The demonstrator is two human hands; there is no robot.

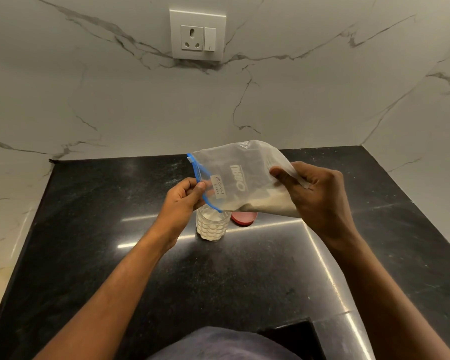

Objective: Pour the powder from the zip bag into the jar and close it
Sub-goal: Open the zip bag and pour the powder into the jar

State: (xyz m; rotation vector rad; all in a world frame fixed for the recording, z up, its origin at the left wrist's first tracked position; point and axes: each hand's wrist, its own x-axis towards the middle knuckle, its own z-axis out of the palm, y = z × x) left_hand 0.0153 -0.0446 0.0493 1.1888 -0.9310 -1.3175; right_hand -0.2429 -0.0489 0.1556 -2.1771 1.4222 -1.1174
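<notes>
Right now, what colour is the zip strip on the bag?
Blue, along the zip bag's zip strip; seen from the head camera.

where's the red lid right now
In the head view the red lid lies on the black counter, just right of the jar, partly hidden under the zip bag.

Black stone counter [140,268] bears an open jar [213,226] beside a red lid [244,219].
</notes>
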